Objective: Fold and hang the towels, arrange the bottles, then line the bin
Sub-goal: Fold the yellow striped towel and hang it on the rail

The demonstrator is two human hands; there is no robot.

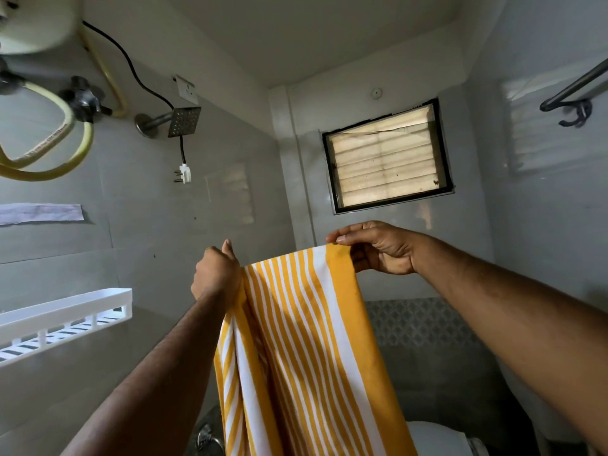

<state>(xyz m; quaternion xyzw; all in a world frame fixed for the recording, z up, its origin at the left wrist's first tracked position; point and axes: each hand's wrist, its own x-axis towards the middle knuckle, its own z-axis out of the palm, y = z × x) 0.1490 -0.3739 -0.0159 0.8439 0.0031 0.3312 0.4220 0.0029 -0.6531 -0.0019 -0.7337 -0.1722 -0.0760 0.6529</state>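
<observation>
Left hand (215, 274) grips one top corner bunched, right hand (378, 248) pinches the other; the yellow-and-white striped cloth towel (296, 340) hangs limp between and below both grips, appearing light, soft, best held by corners.

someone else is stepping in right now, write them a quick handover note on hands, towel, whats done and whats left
Left hand: fist gripping the top left corner of the yellow and white striped towel.
Right hand: pinching the top right corner, fingers curled over the edge.
Towel: held up by its top edge between both hands, hanging straight down, left side bunched.
Dark towel rail: high on the right wall, bare where visible.
White wall shelf: on the left, no bottles visible on it.
Done: nothing visibly finished.
Left: finish folding, hang the towel, arrange bottles, line the bin. Bottles and bin are out of view.
</observation>
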